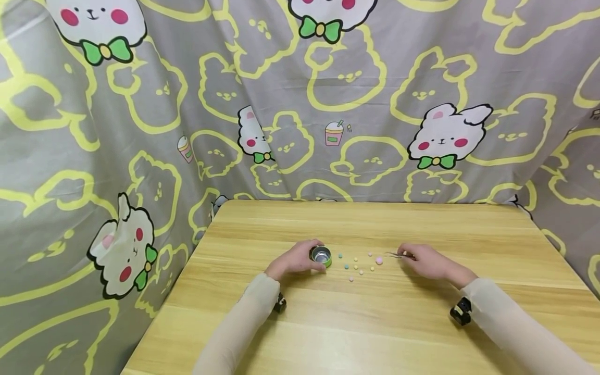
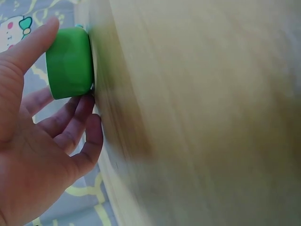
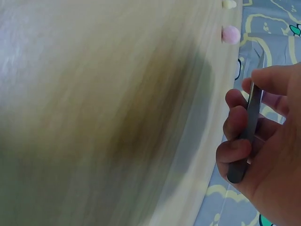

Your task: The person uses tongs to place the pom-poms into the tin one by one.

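My left hand (image 1: 301, 257) holds a small round green tin (image 1: 322, 257) at the table, thumb and fingers on either side of its wall. The tin's silvery inside faces up in the head view; its green wall (image 2: 70, 63) shows in the left wrist view. In my right hand (image 1: 428, 263) is a pair of metal tweezers (image 3: 249, 127), pinched between thumb and fingers. The tweezers' tips point left, near a larger pink ball (image 1: 379, 260). Several small pastel balls, among them a teal ball (image 1: 346, 266) and a yellow ball (image 1: 372, 269), lie scattered between the hands.
The wooden table (image 1: 356, 333) reaches back to a grey patterned curtain (image 1: 281, 94), which also hangs along both sides. A black wrist camera (image 1: 461, 311) sits under the right wrist, and another camera (image 1: 280, 303) under the left.
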The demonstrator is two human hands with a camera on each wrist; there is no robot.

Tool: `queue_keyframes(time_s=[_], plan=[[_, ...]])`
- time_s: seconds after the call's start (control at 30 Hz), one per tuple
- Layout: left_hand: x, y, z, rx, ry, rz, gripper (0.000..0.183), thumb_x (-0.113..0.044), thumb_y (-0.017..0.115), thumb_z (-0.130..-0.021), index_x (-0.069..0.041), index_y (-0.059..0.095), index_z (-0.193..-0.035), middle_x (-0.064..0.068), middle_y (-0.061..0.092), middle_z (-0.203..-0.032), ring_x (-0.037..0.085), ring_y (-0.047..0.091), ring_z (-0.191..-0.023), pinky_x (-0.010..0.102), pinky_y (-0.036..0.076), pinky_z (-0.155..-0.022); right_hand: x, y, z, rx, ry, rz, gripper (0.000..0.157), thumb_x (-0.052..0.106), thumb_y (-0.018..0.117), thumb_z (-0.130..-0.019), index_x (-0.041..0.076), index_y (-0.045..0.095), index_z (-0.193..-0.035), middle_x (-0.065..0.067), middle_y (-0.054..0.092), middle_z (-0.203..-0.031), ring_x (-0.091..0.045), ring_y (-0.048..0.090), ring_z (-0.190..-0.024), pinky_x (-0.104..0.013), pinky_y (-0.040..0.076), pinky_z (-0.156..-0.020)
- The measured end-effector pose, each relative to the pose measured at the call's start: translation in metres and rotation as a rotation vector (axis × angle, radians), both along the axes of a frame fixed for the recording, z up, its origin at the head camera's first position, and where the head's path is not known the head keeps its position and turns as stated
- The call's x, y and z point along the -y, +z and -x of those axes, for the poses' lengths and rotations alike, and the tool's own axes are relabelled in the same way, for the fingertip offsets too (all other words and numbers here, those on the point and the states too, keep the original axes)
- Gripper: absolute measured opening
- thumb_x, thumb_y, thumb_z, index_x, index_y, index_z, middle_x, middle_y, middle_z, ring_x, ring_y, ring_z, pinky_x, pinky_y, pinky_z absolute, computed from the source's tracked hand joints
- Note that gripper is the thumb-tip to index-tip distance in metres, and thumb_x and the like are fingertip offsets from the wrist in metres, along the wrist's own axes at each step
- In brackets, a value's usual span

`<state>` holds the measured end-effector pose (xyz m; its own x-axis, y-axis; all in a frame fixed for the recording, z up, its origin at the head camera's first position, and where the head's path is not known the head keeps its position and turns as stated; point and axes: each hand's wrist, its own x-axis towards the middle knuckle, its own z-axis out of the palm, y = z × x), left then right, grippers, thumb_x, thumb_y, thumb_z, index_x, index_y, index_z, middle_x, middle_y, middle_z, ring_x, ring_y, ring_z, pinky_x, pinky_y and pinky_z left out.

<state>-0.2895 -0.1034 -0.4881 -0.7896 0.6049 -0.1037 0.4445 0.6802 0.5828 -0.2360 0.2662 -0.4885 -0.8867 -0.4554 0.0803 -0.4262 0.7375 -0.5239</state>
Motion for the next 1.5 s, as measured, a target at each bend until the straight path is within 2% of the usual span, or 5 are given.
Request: queue_keyframes(time_s=[0.27, 0.6, 0.93, 1.5], plan=[[0.001, 0.001, 0.001, -0.002, -0.008, 0.006, 0.056, -0.031, 0.076, -0.081, -0.011, 0.053, -0.127, 0.0, 0.059, -0.114, 0.011, 0.054, -0.101, 0.028, 0.043, -0.088, 0.004, -0.002, 0.003, 0.007, 0.031, -0.023, 0.008, 0.014, 0.056, -0.095, 0.012, 0.062, -0.101, 0.003, 0.062, -0.084, -0.009, 0.047, -0.066, -0.03, 0.04, -0.059], [0.001, -0.001, 0.001, 0.007, -0.016, -0.011, 0.056, -0.031, 0.076, -0.08, -0.011, 0.054, -0.127, -0.001, 0.059, -0.113, 0.011, 0.054, -0.101, 0.028, 0.043, -0.087, 0.006, -0.01, 0.007, 0.011, 0.029, -0.047, 0.006, 0.014, 0.057, -0.095, 0.013, 0.061, -0.097, 0.007, 0.057, -0.076, -0.009, 0.045, -0.061, -0.028, 0.038, -0.056], [0.001, -0.002, 0.003, 0.015, -0.025, -0.024, 0.056, -0.032, 0.077, -0.08, -0.01, 0.054, -0.127, -0.001, 0.06, -0.112, 0.01, 0.055, -0.099, 0.027, 0.043, -0.086, 0.01, -0.007, 0.007, 0.027, 0.021, -0.044, 0.006, 0.013, 0.056, -0.095, 0.012, 0.062, -0.097, 0.006, 0.057, -0.076, -0.01, 0.045, -0.061, -0.028, 0.037, -0.056], [0.002, -0.001, 0.005, 0.025, -0.022, -0.033, 0.053, -0.031, 0.077, -0.08, -0.011, 0.055, -0.124, -0.001, 0.06, -0.11, 0.009, 0.055, -0.097, 0.026, 0.044, -0.084, 0.01, -0.008, 0.01, -0.017, 0.059, -0.076, 0.006, 0.014, 0.057, -0.095, 0.015, 0.063, -0.094, 0.008, 0.058, -0.079, -0.009, 0.046, -0.064, -0.03, 0.038, -0.06]])
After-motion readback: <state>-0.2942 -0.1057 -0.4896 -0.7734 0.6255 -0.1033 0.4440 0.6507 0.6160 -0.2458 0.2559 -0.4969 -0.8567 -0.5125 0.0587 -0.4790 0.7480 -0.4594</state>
